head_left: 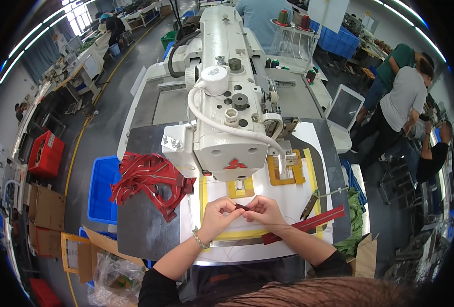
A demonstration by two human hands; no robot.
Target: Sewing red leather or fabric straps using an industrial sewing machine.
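My left hand (219,217) and my right hand (265,213) meet in front of the white sewing machine (230,146). Between their pinched fingertips is a small dark red fabric piece (242,207), partly hidden by the fingers. Just beyond my hands, a small yellow clamp frame (241,188) lies under the machine head; a larger yellow clamp frame (287,169) is to its right. A long red strip (306,225) lies slantwise beside my right forearm. Near it rests a pair of thread snips (310,205). Left of the machine head, several red strips (150,180) lie heaped.
A blue bin (98,190) stands left of the table, above a cardboard box (88,258) with clear plastic. Green fabric (355,220) hangs at the right edge. A screen (344,108) stands right of the machine. Other people (408,84) work farther right.
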